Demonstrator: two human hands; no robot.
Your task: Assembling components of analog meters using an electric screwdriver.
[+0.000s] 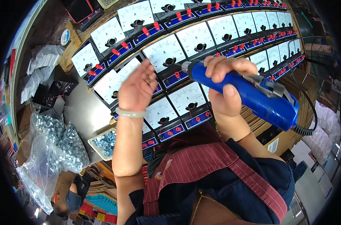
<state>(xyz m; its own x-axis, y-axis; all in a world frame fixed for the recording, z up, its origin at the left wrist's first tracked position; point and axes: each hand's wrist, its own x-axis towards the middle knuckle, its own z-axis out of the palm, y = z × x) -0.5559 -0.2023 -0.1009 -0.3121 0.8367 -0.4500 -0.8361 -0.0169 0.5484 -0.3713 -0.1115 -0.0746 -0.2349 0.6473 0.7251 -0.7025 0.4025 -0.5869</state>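
Note:
My right hand (226, 85) grips a blue electric screwdriver (253, 95). Its metal tip points left toward a meter's red terminal (177, 74). My left hand (137, 88) rests on a white-faced analog meter (114, 80), fingers together and pointing up. A pale bangle circles that wrist. Several rows of identical meters (194, 36) with white dials, black knobs and red terminals on blue bases fill the bench ahead.
A clear plastic bag of small metal nuts (58, 144) lies at the left. A small white tray of the same nuts (104, 142) sits beside it. Black meter housings (52, 92) and white packets (43, 60) lie further left. The screwdriver's black cord (309, 108) loops right over cardboard boxes.

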